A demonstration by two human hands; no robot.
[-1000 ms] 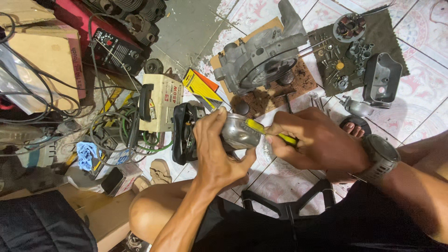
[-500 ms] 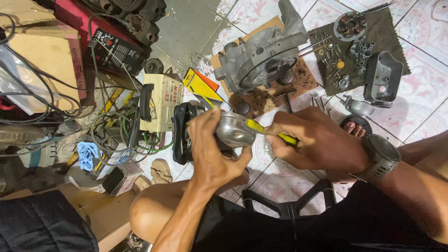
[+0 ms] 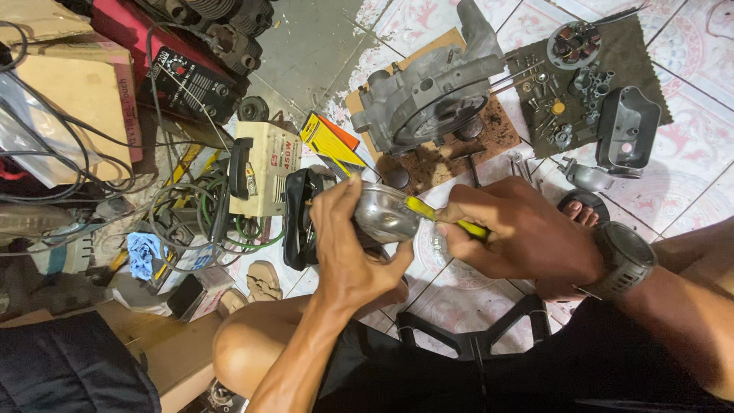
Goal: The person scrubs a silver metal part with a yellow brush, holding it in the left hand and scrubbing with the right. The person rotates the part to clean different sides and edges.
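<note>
Patterned floor tiles (image 3: 692, 99) carry the whole job, and I use the grey engine casing (image 3: 428, 95) on its brown board as my landmark. Below that casing, my left hand (image 3: 344, 245) is clenched around a rounded, shiny metal cover (image 3: 384, 214), thumb on the near side and fingers wrapped over the far edge. My right hand (image 3: 512, 233) is closed on a yellow-handled tool (image 3: 443, 216), whose tip meets the cover's rim; I cannot see the tip itself.

To do this step well, I judge the cover should stay braced against my left palm so it cannot roll, with the tool kept in line with its rim and pressure added slowly. A slip would send the tip toward my left fingers (image 3: 336, 200), so I would keep them behind the contact point.

Right of the casing, a dark cloth (image 3: 650, 46) holds small screws and fittings plus a dark oblong cover (image 3: 627, 126). Left of the casing sit a cream power unit (image 3: 264, 168) and tangled cables (image 3: 191, 214).
</note>
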